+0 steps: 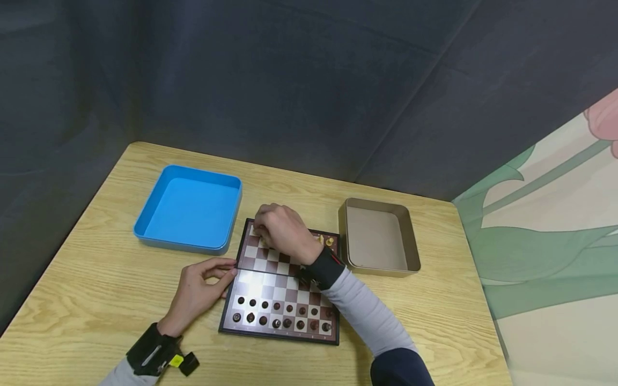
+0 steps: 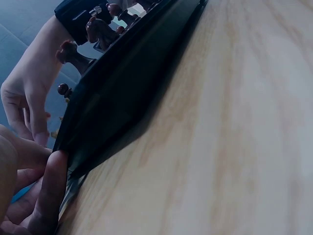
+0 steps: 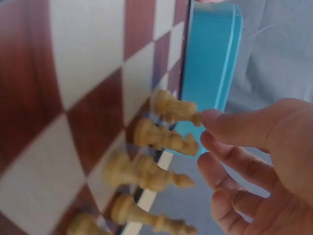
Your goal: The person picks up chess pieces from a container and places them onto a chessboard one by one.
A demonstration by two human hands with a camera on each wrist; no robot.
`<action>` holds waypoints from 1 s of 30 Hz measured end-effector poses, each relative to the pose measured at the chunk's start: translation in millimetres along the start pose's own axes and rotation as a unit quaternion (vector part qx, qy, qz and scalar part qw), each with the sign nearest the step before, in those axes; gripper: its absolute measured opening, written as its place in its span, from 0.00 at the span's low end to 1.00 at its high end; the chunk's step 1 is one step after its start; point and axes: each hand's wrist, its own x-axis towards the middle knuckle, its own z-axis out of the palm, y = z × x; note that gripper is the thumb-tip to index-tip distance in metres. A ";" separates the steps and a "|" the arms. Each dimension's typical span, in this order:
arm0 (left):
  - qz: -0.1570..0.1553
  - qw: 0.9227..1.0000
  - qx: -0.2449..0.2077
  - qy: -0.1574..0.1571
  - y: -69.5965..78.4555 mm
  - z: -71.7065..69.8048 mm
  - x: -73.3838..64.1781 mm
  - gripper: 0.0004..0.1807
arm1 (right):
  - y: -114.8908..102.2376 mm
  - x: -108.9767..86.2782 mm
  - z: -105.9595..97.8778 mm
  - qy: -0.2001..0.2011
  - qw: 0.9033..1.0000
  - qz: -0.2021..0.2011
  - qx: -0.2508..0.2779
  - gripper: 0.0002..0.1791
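A folding chessboard [image 1: 256, 277] lies opened out on the table. My left hand [image 1: 200, 285] grips its left edge near the middle fold, thumb and fingers at the rim [image 2: 112, 93] in the left wrist view. Over the far-left corner, my right hand [image 1: 285, 230] pinches the top of a light chess piece [image 3: 173, 107] between thumb and index finger. Other light pieces [image 3: 144, 171] stand in a row beside it; in the head view the hand hides most of them. Two rows of dark chess pieces [image 1: 277, 324] stand along the near edge.
A blue tray [image 1: 188, 245] stands left of the board's far half. To the right, close to the board, is a beige metal tin [image 1: 381, 271]. Dark curtain [image 1: 289, 96] hangs behind the wooden table [image 1: 87, 300].
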 end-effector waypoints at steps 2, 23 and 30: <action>0.000 1.000 -0.001 0.001 0.0 0.2 -0.1 0.14 | 0.1 -1.5 -4.5 0.008 1.000 -0.003 -0.004 0.07; -0.004 1.000 -0.004 0.003 0.2 0.1 -0.9 0.14 | 42.6 -88.9 -90.1 0.046 0.995 0.078 -0.034 0.06; -0.007 1.000 -0.019 0.001 -3.0 0.1 -0.5 0.14 | 64.2 -130.5 -105.3 0.011 0.990 0.133 -0.044 0.04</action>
